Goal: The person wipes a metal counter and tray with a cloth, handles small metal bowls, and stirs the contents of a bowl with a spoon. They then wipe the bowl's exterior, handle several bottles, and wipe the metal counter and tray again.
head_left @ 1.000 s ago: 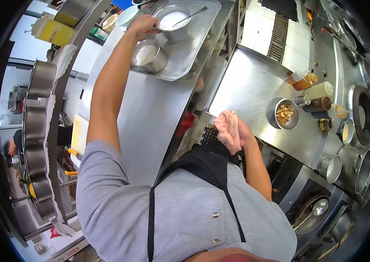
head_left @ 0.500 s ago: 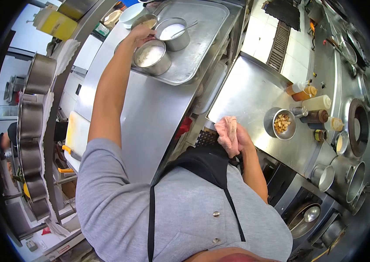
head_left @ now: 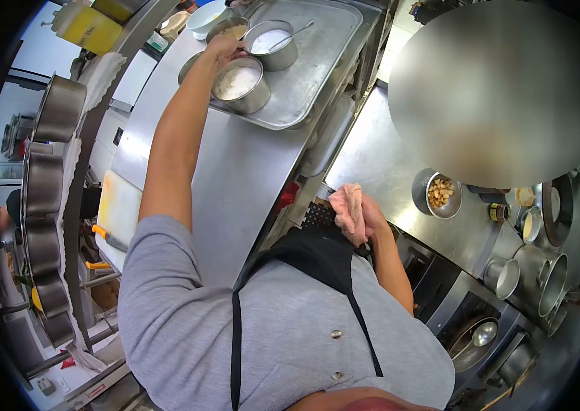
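My left hand (head_left: 225,49) is stretched out among metal pots at the far end of the counter. Its fingers are bent together beside the pot with tan contents (head_left: 235,31); whatever they hold, if anything, is hidden. Close by stand a pot of white powder with a spoon (head_left: 283,58) and a pot of coarser white contents (head_left: 252,101). Another pot (head_left: 188,67) is partly behind my forearm. At my waist, my right hand (head_left: 375,218) is closed around a bunched pink cloth (head_left: 349,209).
The pots share a metal tray (head_left: 317,72). To the right, a bowl of browned cubes (head_left: 424,194) stands on a steel worktop (head_left: 372,147) near pans. A cutting board (head_left: 120,202) with an orange-handled knife (head_left: 105,235) lies left. A blurred round patch covers the upper right.
My left hand stays among the pots, with its fingers slightly shifted. The right hand and cloth have moved a little left. A blurred patch now hides the bottles and upper right.
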The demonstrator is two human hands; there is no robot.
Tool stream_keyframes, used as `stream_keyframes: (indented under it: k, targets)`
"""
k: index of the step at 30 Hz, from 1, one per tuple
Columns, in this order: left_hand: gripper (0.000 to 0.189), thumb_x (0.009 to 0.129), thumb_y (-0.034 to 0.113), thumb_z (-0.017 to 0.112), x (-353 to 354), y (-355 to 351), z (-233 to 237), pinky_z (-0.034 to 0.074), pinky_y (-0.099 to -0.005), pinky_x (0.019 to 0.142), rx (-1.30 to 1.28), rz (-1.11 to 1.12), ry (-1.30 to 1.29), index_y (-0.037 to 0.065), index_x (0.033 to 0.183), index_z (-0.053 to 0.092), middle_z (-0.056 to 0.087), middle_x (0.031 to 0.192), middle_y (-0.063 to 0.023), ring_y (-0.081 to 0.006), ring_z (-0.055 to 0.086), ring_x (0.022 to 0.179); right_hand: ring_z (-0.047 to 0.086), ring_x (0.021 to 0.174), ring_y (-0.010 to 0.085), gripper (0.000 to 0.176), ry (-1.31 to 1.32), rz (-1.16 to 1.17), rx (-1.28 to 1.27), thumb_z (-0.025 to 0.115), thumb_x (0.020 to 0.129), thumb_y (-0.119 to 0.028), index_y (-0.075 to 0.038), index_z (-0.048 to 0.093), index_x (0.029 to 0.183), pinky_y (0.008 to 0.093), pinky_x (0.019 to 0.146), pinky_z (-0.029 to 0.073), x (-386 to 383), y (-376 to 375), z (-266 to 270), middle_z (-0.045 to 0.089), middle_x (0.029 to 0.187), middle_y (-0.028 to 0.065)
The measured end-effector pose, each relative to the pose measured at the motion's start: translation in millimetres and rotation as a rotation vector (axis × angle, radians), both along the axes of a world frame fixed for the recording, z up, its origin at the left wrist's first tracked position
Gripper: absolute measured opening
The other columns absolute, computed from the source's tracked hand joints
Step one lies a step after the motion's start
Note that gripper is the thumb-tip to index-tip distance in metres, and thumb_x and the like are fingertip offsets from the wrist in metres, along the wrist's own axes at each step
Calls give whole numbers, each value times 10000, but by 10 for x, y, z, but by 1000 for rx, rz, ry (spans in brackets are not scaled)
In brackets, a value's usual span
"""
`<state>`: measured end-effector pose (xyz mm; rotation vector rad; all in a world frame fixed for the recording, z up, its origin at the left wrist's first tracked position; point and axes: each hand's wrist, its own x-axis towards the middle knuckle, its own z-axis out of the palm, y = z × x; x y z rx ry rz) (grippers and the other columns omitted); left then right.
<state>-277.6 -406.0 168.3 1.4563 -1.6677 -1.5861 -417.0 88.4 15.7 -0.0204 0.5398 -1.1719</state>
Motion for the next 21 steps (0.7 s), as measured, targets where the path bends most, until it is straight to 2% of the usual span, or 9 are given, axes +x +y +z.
stream_keyframes:
  k: [3, 6, 8, 12, 13, 14, 16, 19, 21]
  targets:
    - [173, 873, 69, 650, 36, -37, -19, 547, -232, 640, 12, 29, 44, -23, 1017, 621, 656, 895, -104, -148, 626, 707, 527, 486, 167, 351, 15, 3, 10, 444, 992, -379, -47, 528, 911, 286, 431, 436, 20, 16, 9, 560, 715, 66]
    - [261, 841, 118, 696, 41, 287, 177, 538, -260, 670, -216, -90, -137, -30, 1042, 619, 671, 917, -117, -174, 637, 733, 542, 504, 165, 346, 67, -16, 34, 451, 991, -377, -45, 530, 930, 286, 430, 442, 13, 46, 55, 562, 723, 67]
    - [315, 820, 154, 710, 45, 905, 481, 523, -284, 714, -1040, -46, -276, -35, 1054, 614, 673, 912, -115, -179, 636, 750, 555, 522, 168, 345, 21, -63, 14, 453, 990, -374, -40, 533, 954, 290, 435, 452, -30, 48, 39, 570, 736, 68]
    - [263, 831, 194, 700, -35, 2168, 440, 492, -282, 684, -979, -259, -102, 13, 1007, 628, 660, 869, -65, -139, 599, 720, 589, 574, 175, 351, 67, -129, 33, 455, 989, -368, -31, 542, 1030, 298, 465, 489, -82, 144, 92, 594, 775, 73]
    - [214, 819, 209, 718, -72, 2469, 200, 482, -282, 657, -843, -386, 20, 40, 929, 648, 656, 850, -57, -139, 586, 703, 589, 574, 175, 351, 64, -128, 34, 455, 989, -368, -31, 542, 1030, 298, 465, 489, -84, 156, 83, 594, 775, 73]
    - [250, 802, 214, 736, -159, 2858, 152, 486, -292, 677, -591, -564, -97, 31, 943, 640, 650, 880, -65, -153, 600, 751, 595, 584, 176, 343, 39, -164, 22, 454, 988, -361, -34, 545, 1040, 300, 480, 500, -89, 171, 74, 597, 781, 77]
    - [520, 777, 243, 762, -295, 3325, -451, 506, -349, 747, -364, -880, 11, 1, 1182, 543, 612, 1063, -146, -204, 612, 896, 601, 595, 177, 336, 12, -205, 15, 453, 988, -354, -38, 548, 1050, 301, 495, 511, -110, 213, 153, 601, 787, 81]
    - [595, 749, 249, 774, -422, 3664, -983, 511, -371, 768, -313, -965, 46, 9, 1230, 518, 567, 1143, -197, -251, 603, 962, 593, 591, 170, 321, 25, -292, 63, 439, 996, -326, -42, 546, 1102, 291, 505, 507, -125, 299, 410, 599, 779, 85]
    - [647, 718, 247, 784, -488, 3659, -954, 508, -382, 784, -444, -1009, -228, 11, 1251, 504, 537, 1181, -211, -298, 582, 1014, 577, 578, 151, 295, 76, -208, -238, 405, 1011, -268, -43, 535, 1150, 282, 489, 488, -145, 399, 376, 601, 767, 88]
